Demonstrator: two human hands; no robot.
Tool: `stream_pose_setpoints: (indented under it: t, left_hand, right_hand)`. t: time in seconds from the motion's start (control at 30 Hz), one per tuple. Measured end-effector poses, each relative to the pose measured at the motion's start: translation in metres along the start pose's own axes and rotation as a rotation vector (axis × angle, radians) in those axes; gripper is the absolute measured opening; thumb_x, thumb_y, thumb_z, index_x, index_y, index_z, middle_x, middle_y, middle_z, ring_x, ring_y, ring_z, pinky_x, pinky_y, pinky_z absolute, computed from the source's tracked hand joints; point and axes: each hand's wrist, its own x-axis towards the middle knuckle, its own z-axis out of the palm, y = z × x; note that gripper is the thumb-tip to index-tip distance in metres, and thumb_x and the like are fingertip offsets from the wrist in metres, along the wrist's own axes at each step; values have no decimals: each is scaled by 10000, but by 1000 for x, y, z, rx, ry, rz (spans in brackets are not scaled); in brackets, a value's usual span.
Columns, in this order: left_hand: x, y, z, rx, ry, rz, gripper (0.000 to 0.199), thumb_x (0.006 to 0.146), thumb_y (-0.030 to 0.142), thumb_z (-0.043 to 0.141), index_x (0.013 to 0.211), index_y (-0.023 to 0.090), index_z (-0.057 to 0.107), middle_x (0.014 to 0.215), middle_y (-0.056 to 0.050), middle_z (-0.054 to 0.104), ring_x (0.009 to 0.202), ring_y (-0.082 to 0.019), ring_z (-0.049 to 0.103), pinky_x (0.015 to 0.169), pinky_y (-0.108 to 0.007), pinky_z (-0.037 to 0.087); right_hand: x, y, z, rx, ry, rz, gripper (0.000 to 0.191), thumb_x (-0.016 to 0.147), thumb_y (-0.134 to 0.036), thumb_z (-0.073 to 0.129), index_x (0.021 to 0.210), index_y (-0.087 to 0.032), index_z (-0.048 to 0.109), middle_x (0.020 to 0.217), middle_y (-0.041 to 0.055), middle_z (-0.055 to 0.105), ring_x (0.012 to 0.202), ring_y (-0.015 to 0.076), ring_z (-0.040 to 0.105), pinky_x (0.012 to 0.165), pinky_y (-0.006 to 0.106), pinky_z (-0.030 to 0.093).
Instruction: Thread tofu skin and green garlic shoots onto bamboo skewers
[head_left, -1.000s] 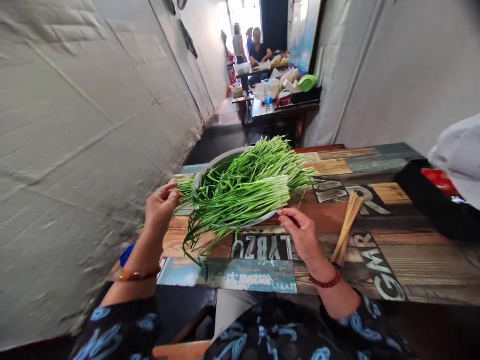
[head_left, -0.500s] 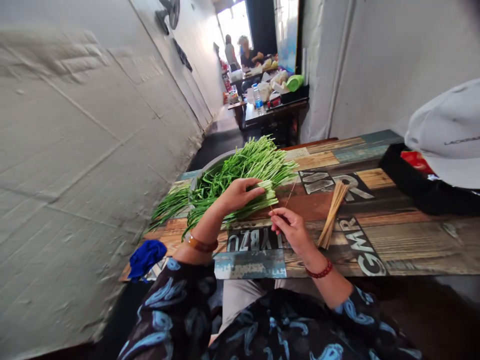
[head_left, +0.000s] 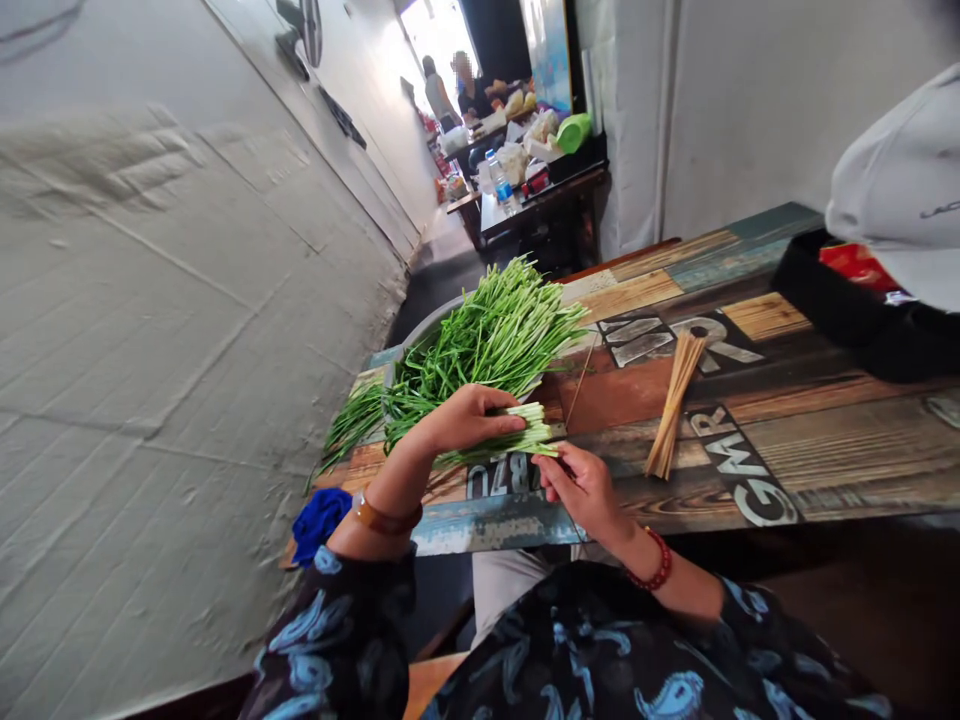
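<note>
My left hand [head_left: 480,415] is wrapped round a small bunch of green stalks [head_left: 534,425], their pale cut ends pointing right. Just right of those ends, the fingers of my right hand [head_left: 581,485] pinch a thin skewer at the lowest stalk. Behind my hands a grey basin [head_left: 431,325] is heaped with long green stalks [head_left: 502,320], and more leaves hang over its left side. A bundle of thin wooden sticks [head_left: 675,400] lies on the table to the right. One thin stick [head_left: 581,380] lies alone beside the basin.
The patchwork wooden table [head_left: 832,450] carries a blue cloth [head_left: 319,525] at its left edge and a white cap [head_left: 900,190] over a black item [head_left: 817,305] at the right. Beyond stand tables with a bottle [head_left: 498,178] and bags, and two people. A wall runs along the left.
The bunch in my left hand has come down and nearer, away from the basin's heap. My right hand has stayed by the stalk ends. The whole view has shifted slightly.
</note>
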Motion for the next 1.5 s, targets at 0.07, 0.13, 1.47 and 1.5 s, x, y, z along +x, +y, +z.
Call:
stream_pose_setpoints:
  t: [0.07,0.13,1.47,1.5]
  left_hand:
    - [8,-6,-7,-26,83,35,271,797,444,692,808,187,781,701,-52,707,628,-171,629,593,-254,509]
    - [19,-16,-13,22,178,30,261,818,416,658,785,183,771,722,-65,712,649,-174,631,618,-266,505]
    - [39,-63,-39,-136,400,-146,301,770,297,614,945,93,750,557,22,585,505,-82,469,517,-210,347]
    - [42,-62,-39,-82,391,-147,286,771,313,624,905,99,759,569,13,599,519,-88,479,525,-217,354]
  right_hand:
    - [2,-1,-2,-67,-13,-43,314,963,-431,540,735,-222,595,606,-25,618,476,111,593,539,236,458]
    - [2,-2,-4,-123,-38,-83,304,971,-407,529,736,-227,597,598,-26,621,479,114,599,564,241,461]
    - [84,-6,-20,-67,-183,-22,261,931,-399,555,813,-176,619,587,-43,587,394,66,537,395,160,390]
    - [87,-5,-21,-63,-188,-27,263,931,-402,554,815,-176,621,590,-42,586,395,65,534,395,160,389]
